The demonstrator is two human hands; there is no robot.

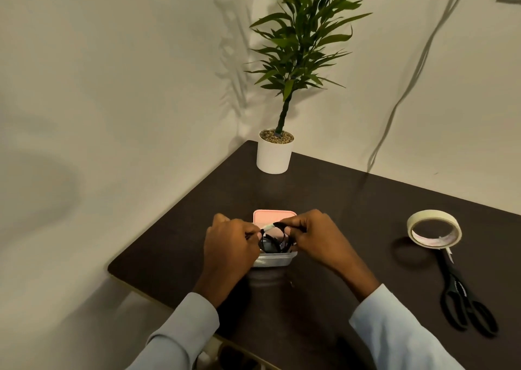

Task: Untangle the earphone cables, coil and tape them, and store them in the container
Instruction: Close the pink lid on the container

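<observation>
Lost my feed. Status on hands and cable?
Left hand and right hand pinch taped earphone coil over container. Nothing in the way.

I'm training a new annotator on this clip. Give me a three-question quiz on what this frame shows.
1. True or false: the tape roll lies inside the container.
2. What are both hands, left and right, pinching?
3. The scissors lie: A) beside the plant pot B) just nearer the person than the tape roll C) in the container.

Key: 1 false; 2 the coiled earphone cable, over the container; 3 B.
</observation>
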